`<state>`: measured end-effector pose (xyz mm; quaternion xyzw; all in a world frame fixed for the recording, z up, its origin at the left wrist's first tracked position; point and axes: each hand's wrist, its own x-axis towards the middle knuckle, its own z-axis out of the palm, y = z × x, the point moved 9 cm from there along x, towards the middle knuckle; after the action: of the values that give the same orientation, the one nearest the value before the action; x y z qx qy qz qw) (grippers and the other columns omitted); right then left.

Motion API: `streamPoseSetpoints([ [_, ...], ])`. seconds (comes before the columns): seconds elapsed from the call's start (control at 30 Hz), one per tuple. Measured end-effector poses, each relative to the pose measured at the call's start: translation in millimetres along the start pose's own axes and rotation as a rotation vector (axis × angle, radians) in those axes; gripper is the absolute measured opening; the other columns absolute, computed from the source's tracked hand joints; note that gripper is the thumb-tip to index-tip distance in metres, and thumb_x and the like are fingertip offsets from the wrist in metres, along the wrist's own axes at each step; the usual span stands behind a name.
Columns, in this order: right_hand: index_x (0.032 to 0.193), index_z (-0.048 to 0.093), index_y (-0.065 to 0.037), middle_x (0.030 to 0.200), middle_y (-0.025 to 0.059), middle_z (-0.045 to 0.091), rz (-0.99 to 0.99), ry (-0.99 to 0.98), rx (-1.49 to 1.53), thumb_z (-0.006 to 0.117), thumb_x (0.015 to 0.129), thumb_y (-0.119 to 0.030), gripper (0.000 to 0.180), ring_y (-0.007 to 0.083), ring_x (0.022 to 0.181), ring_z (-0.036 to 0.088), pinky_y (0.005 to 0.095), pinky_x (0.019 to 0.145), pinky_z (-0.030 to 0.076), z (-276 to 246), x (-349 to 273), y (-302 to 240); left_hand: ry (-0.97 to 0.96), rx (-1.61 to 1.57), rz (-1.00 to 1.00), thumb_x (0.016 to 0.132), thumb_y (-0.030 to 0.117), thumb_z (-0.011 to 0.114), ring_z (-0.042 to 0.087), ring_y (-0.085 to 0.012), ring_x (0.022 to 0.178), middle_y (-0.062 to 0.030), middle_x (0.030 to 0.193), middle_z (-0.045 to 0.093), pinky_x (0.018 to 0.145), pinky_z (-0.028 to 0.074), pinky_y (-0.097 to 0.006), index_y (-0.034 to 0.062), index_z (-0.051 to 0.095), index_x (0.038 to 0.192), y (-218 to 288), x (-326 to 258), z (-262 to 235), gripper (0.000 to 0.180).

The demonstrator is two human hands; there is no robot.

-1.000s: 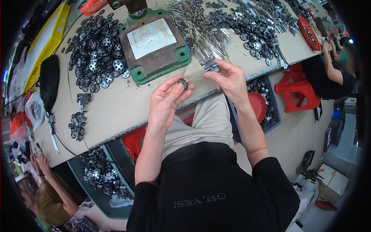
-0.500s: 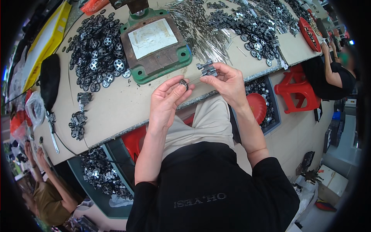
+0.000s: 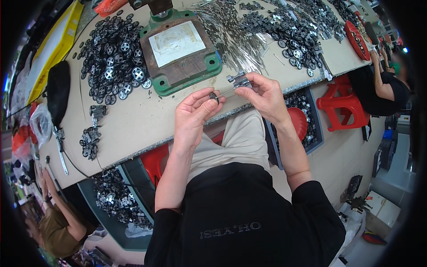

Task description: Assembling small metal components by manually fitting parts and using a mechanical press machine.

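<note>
Small black wheel (image 3: 213, 95) sits on one end of a thin metal pin (image 3: 223, 92), lying roughly level, with a gray metal bracket (image 3: 239, 80) at the other end, all just in front of the green press base (image 3: 187, 75).

Green-based press block (image 3: 180, 46) with a rusty plate at 12 o'clock on the table (image 3: 133, 122) — heap of black wheels (image 3: 113, 58) at 11, thin metal pins (image 3: 233, 35) at 1. Red stool (image 3: 340, 104) at 3 — bin of dark parts (image 3: 113, 198) at 8, yellow bag (image 3: 53, 44) at 10
</note>
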<state>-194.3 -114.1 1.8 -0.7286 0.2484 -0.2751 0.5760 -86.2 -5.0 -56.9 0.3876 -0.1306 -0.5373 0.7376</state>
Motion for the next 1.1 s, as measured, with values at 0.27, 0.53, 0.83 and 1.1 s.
streamPoseSetpoints([
  [0.27, 0.092, 0.060, 0.003, 0.074, 0.0011, 0.062, -0.064, 0.004, -0.096, 0.066, 0.080, -0.007, 0.017, 0.0043, 0.061, 0.054, 0.0175, 0.053, 0.042, 0.3, -3.3, -12.4, -0.014, 0.000, 0.018, 0.082, -0.001, 0.059, 0.063, -0.0248, 0.091, -0.0158, 0.101, 0.061, 0.080, 0.053, -0.031, -0.0051, 0.054, 0.110, 0.1, -1.1, -2.4, 0.028],
  [0.53, 0.083, 0.061, 0.003, 0.066, 0.0015, 0.060, 0.010, 0.002, -0.038, 0.068, 0.076, -0.006, 0.013, 0.0057, 0.057, 0.053, 0.0203, 0.051, 0.042, 0.5, -0.7, -4.8, -0.026, -0.011, 0.102, 0.082, -0.001, 0.060, 0.063, -0.0255, 0.090, -0.0170, 0.100, 0.062, 0.079, 0.054, -0.031, -0.0055, 0.055, 0.108, 1.7, -5.2, -0.6, 0.027],
  [0.83, 0.083, 0.061, 0.003, 0.064, 0.0026, 0.058, -0.014, -0.038, -0.088, 0.066, 0.077, -0.007, 0.012, 0.0055, 0.054, 0.050, 0.0214, 0.048, 0.040, 3.4, -1.5, -7.8, 0.007, 0.200, 0.303, 0.081, 0.001, 0.061, 0.063, -0.0265, 0.089, -0.0167, 0.099, 0.062, 0.077, 0.055, -0.031, -0.0044, 0.056, 0.106, 8.1, -11.7, -1.2, 0.026],
  [1.1, 0.084, 0.061, 0.002, 0.067, -0.0001, 0.061, 0.147, -0.097, 0.127, 0.064, 0.080, -0.005, 0.009, 0.0039, 0.058, 0.053, 0.0185, 0.049, 0.041, 10.9, -4.5, 13.5, 0.044, 0.235, 0.193, 0.080, -0.002, 0.060, 0.064, -0.0208, 0.085, -0.0161, 0.097, 0.063, 0.075, 0.054, -0.029, -0.0058, 0.056, 0.107, 11.5, -14.8, 5.6, 0.027],
])
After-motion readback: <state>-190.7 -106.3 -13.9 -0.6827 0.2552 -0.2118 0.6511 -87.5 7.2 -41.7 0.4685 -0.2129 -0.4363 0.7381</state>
